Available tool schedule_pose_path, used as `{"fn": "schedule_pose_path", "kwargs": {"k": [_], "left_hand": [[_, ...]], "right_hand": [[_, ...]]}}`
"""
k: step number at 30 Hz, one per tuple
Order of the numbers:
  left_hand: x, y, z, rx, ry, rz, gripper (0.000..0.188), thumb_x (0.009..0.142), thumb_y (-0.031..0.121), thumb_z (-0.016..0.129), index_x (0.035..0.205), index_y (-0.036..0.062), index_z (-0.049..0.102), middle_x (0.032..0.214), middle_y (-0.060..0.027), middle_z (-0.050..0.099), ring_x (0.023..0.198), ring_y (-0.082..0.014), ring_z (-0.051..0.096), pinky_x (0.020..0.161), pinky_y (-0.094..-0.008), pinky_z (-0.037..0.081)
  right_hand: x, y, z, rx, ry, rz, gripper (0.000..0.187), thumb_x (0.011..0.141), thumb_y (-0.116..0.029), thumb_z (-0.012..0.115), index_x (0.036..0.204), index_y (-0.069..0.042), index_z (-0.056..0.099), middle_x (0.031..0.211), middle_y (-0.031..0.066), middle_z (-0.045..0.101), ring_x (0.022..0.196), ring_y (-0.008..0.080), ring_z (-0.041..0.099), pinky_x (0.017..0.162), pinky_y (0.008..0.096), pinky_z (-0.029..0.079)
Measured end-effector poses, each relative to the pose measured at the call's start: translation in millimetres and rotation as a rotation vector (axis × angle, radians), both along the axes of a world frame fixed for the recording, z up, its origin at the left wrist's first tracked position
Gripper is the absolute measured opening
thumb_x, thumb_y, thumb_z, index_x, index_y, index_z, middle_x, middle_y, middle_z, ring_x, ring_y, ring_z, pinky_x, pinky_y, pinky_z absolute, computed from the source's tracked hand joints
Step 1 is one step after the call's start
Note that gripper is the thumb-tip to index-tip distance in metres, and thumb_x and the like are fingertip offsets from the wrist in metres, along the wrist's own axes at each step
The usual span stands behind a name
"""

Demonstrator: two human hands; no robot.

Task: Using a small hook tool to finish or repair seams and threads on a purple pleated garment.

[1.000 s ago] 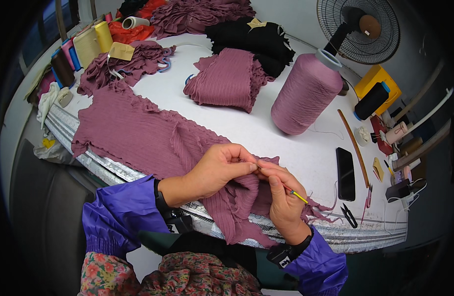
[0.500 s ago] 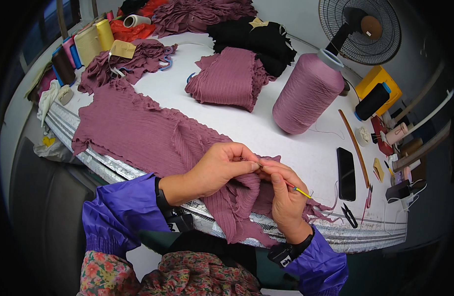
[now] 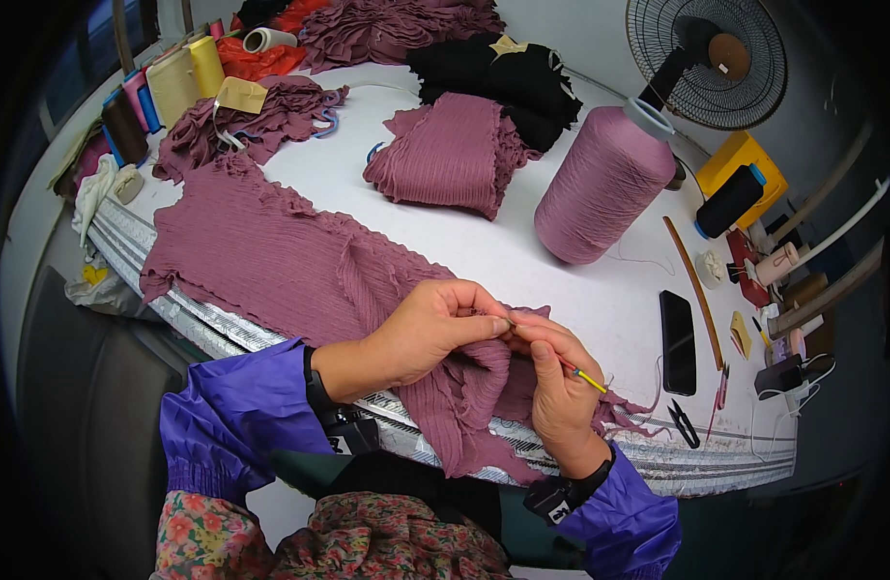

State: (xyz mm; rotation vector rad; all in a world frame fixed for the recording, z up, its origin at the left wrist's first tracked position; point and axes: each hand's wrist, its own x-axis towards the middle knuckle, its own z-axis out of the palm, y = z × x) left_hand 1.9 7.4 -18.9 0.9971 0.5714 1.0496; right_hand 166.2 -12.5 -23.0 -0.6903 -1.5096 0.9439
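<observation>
A mauve ribbed knit piece (image 3: 261, 251) stretches from the left of the table to its front edge, where part of it hangs down. My left hand (image 3: 416, 333) is closed, thumb and forefinger pinching the knit's edge. Almost touching those fingertips, my right hand (image 3: 566, 391) grips a slim rod-like tool with a yellow and red handle (image 3: 590, 379). The handle's end sticks out past the right thumb, while the tool's tip is hidden between the fingers. Folds of the knit bunch beneath both hands, and a frayed strip trails out to the right.
Beyond my hands lie a folded mauve bundle (image 3: 445, 159) and black fabric (image 3: 503, 82). A big mauve yarn cone (image 3: 604, 184) stands to the right, near a fan (image 3: 706, 58). Thread snips (image 3: 685, 423), a phone (image 3: 678, 343) and a wooden stick (image 3: 691, 290) lie at the right.
</observation>
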Motion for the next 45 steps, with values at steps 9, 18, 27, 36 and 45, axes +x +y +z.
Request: {"fn": "schedule_pose_path", "kwargs": {"k": [9,18,27,36,45], "left_hand": [[-2.2,-1.4,1.4,-0.006,0.012,0.016,0.008,0.080,0.003,0.055,0.087,-0.0006,0.055,0.086,-0.0057,0.058,0.080,-0.0091,0.055,0.072,-0.0195,0.044],[-0.7,-1.3,7.2,0.068,0.201,0.079,0.009,0.079,0.003,0.055,0.086,-0.0019,0.056,0.084,-0.0059,0.059,0.077,-0.0096,0.055,0.069,-0.0197,0.044],[7.4,-5.7,3.8,0.163,0.296,0.211,0.005,0.077,0.003,0.055,0.080,-0.0005,0.055,0.076,-0.0039,0.056,0.072,-0.0080,0.050,0.067,-0.0186,0.038],[2.8,6.1,-7.0,0.159,0.254,0.120,0.006,0.080,0.007,0.053,0.079,0.0019,0.051,0.077,-0.0038,0.055,0.071,-0.0070,0.052,0.067,-0.0170,0.040],[-0.7,4.8,-8.3,0.165,0.292,0.133,0.010,0.084,0.012,0.051,0.081,0.0023,0.050,0.075,-0.0045,0.055,0.065,-0.0069,0.051,0.060,-0.0177,0.041]], "right_hand": [[-2.2,0.0,-0.4,0.017,-0.036,-0.021,0.012,0.081,-0.001,0.051,0.091,0.003,0.058,0.095,0.0140,0.058,0.087,0.0191,0.056,0.076,0.0263,0.045],[2.7,1.7,3.0,0.107,-0.126,-0.059,0.014,0.079,-0.001,0.053,0.092,0.001,0.059,0.097,0.0125,0.059,0.088,0.0205,0.056,0.078,0.0273,0.044],[6.2,-2.0,1.5,0.202,0.001,-0.066,0.014,0.080,-0.010,0.053,0.089,0.000,0.058,0.087,0.0101,0.059,0.086,0.0243,0.053,0.075,0.0313,0.041],[9.0,2.0,-3.7,0.212,0.004,-0.073,0.016,0.078,-0.016,0.054,0.085,-0.003,0.060,0.087,0.0100,0.059,0.083,0.0261,0.053,0.073,0.0326,0.042],[-1.5,4.2,-9.9,0.307,0.100,-0.159,0.015,0.076,-0.016,0.053,0.074,-0.001,0.055,0.074,0.0123,0.055,0.072,0.0299,0.051,0.064,0.0353,0.040]]}}
